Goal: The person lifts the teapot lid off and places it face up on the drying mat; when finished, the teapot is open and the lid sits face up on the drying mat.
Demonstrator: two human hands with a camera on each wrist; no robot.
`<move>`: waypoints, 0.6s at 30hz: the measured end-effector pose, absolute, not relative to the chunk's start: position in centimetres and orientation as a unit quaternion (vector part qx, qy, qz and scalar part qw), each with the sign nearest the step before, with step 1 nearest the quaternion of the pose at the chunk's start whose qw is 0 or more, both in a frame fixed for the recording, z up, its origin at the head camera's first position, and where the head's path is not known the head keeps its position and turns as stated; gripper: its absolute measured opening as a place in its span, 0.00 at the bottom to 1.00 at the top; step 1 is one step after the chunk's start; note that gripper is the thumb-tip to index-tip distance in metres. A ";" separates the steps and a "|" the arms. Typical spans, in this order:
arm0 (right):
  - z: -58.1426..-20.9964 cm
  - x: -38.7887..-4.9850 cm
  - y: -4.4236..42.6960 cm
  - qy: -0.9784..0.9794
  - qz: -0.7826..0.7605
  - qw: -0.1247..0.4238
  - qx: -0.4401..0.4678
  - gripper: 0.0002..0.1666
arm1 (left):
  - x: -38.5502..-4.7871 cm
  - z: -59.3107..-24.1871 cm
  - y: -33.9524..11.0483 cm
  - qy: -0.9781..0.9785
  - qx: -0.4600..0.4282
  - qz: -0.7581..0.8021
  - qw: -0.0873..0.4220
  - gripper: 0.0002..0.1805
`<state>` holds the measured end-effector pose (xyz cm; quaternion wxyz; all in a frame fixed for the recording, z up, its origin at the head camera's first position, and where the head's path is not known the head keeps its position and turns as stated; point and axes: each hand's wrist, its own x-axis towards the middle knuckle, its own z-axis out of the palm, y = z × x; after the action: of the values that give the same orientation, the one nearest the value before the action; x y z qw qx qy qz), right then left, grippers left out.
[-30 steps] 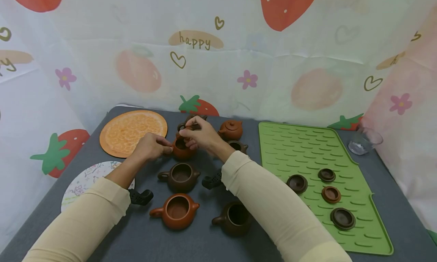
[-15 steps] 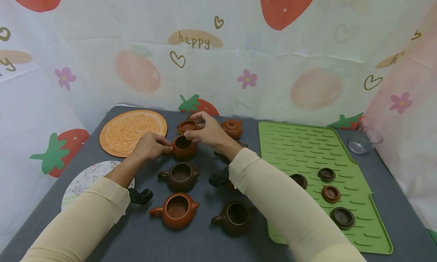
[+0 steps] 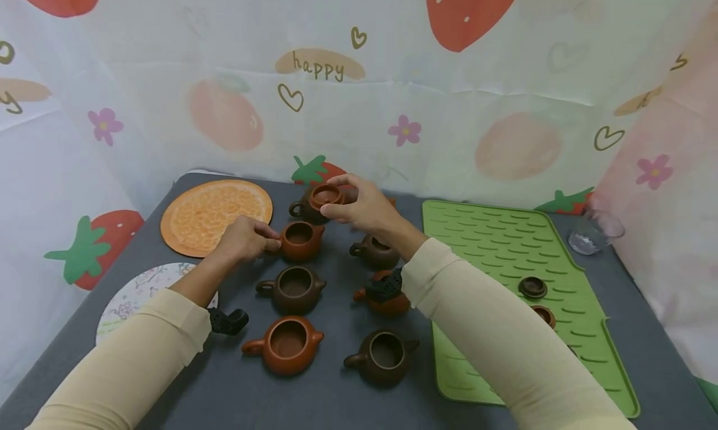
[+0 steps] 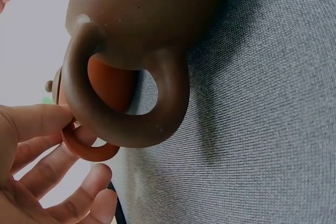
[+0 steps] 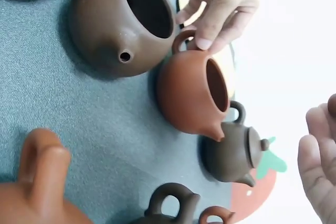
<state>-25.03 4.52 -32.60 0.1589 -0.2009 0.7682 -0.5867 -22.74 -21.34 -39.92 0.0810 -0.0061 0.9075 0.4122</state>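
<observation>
In the head view the left hand (image 3: 242, 242) pinches the handle of an orange-brown teapot (image 3: 301, 249), which stands lidless on the table. My left wrist view shows the thumb and fingers (image 4: 47, 174) at that looped handle (image 4: 90, 151), behind a dark teapot's larger handle (image 4: 131, 129). The right hand (image 3: 367, 209) holds a reddish lid (image 3: 327, 195) with its hollow underside facing the camera, raised above and behind the teapot's opening. Behind it stands a dark lidded teapot (image 5: 231, 153), seen in the right wrist view, where the right hand (image 5: 321, 161) is cut off at the edge.
Several lidless teapots stand nearer, including a dark one (image 3: 293, 291), a red one (image 3: 288, 347) and another dark one (image 3: 385, 359). Right is a green mat (image 3: 477, 230) with small lids (image 3: 533, 287) and a clear cup (image 3: 596, 232) beyond. Left are an orange round mat (image 3: 215, 215) and a patterned one (image 3: 148, 293).
The right hand has moved up and to the right, away from the teapot's opening, with the lid now turned hollow side towards the camera. The left hand has stayed at the handle.
</observation>
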 end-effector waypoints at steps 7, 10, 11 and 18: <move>-31.9 -24.5 6.0 0.785 -0.567 0.132 -0.213 0.29 | -22.8 -39.9 -21.4 0.906 -0.001 0.415 0.081 0.10; -31.6 -24.3 6.6 0.779 -0.573 0.130 -0.217 0.29 | -22.8 -40.0 -21.5 0.905 -0.005 0.417 0.081 0.10; -31.5 -24.2 6.9 0.778 -0.574 0.131 -0.220 0.28 | -22.8 -40.0 -21.5 0.905 -0.007 0.418 0.082 0.10; -30.9 -23.6 8.7 0.795 -0.550 0.093 -0.238 0.29 | -22.8 -40.1 -21.4 0.903 -0.010 0.422 0.080 0.10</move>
<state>-23.63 8.75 -30.89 0.0931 -0.2383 0.7949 -0.5502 -22.84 -21.43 -40.07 0.0805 -0.0095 0.9032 0.4215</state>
